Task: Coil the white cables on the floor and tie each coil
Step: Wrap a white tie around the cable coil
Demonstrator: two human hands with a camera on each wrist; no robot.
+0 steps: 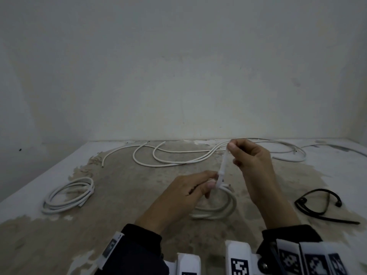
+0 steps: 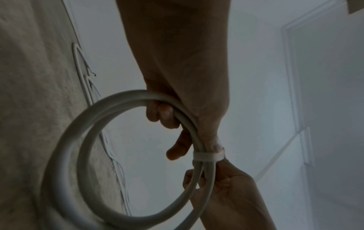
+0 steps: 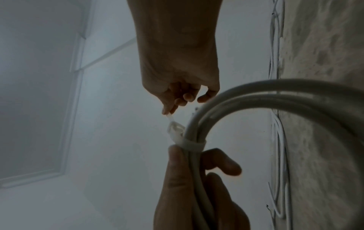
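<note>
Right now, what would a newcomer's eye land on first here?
The two hands at centre: the left hand grips a white cable coil while the right hand pinches the tail of a white tie wrapped round it. A coil lies far left, loose cables by the wall.

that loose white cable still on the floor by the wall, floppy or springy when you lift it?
Probably springy: the loose cable lies in broad open curves, no sharp kinks. The coil that the left hand holds keeps a round hoop, so lifted loops would likely spring open until tied.

Tied coil [image 1: 68, 196] left — black ties [image 1: 321, 205] right
</note>
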